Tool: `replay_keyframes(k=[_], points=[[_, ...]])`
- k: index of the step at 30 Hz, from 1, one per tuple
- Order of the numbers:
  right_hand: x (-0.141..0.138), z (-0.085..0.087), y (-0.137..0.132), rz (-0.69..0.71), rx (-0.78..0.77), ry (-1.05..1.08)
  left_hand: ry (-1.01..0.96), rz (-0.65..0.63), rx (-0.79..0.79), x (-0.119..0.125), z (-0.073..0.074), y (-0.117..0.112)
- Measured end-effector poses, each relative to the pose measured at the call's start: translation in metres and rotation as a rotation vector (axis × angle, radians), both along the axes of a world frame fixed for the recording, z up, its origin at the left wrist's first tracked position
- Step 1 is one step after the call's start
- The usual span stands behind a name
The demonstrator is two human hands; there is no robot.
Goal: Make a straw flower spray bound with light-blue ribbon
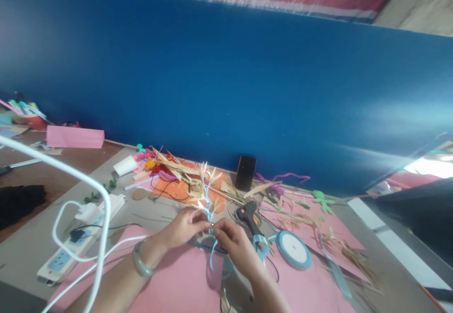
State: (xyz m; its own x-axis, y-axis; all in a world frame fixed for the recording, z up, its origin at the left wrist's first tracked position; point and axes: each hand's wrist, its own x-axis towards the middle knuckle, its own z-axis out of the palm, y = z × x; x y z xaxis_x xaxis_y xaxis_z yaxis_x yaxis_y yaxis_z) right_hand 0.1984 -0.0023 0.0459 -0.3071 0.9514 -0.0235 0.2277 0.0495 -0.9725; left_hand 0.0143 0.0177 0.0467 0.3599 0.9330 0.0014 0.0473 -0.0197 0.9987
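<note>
In the middle of the head view, a craft stalk (206,191) with pale, straw-like leaves stands upright, its stem wrapped in light blue ribbon. My left hand (189,228) pinches the lower stem between thumb and fingers. Close beside it, my right hand (233,241) is closed at the stem's bottom end, where the light blue ribbon (212,255) hangs down. The fingertips nearly meet and hide the exact point of grip. Right of my hands lies a blue ribbon spool (293,250) with a white centre. A black glue gun (250,216) rests just behind my right hand.
A white power strip (58,261) lies at left, with a white cable (104,237) arching across the foreground. A phone (245,172) leans against the blue panel (226,77). Pink sheets (184,282), dried husks (180,166) and a green craft piece (322,201) cover the table.
</note>
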Motion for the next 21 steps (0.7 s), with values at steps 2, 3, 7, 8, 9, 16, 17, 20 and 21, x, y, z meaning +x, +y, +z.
replay_keyframes(k=[2, 3, 7, 8, 9, 16, 17, 20, 21], points=[[-0.004, -0.002, -0.001, -0.057, 0.03, -0.018, 0.03, 0.027, 0.032, 0.001, 0.001, -0.001], [-0.006, -0.003, -0.002, -0.085, 0.049, -0.03, 0.042, 0.049, 0.039, 0.002, 0.001, -0.001], [-0.012, -0.004, -0.003, -0.159, 0.124, -0.093, 0.094, 0.134, 0.034, 0.003, -0.001, -0.003], [-0.012, -0.004, -0.003, -0.171, 0.145, -0.112, 0.11, 0.142, 0.053, 0.003, -0.002, -0.003], [-0.012, -0.004, -0.002, -0.182, 0.165, -0.131, 0.131, 0.144, 0.084, 0.003, -0.003, -0.004], [-0.012, -0.007, -0.001, -0.168, 0.186, -0.174, 0.241, 0.182, 0.266, 0.003, -0.005, -0.005], [-0.013, -0.008, -0.001, -0.18, 0.19, -0.178, 0.243, 0.185, 0.265, 0.003, -0.005, -0.005], [-0.013, -0.011, -0.001, -0.221, 0.212, -0.185, 0.224, 0.192, 0.253, 0.006, -0.006, -0.006], [-0.014, -0.012, -0.002, -0.23, 0.222, -0.187, 0.211, 0.196, 0.245, 0.007, -0.006, -0.007]])
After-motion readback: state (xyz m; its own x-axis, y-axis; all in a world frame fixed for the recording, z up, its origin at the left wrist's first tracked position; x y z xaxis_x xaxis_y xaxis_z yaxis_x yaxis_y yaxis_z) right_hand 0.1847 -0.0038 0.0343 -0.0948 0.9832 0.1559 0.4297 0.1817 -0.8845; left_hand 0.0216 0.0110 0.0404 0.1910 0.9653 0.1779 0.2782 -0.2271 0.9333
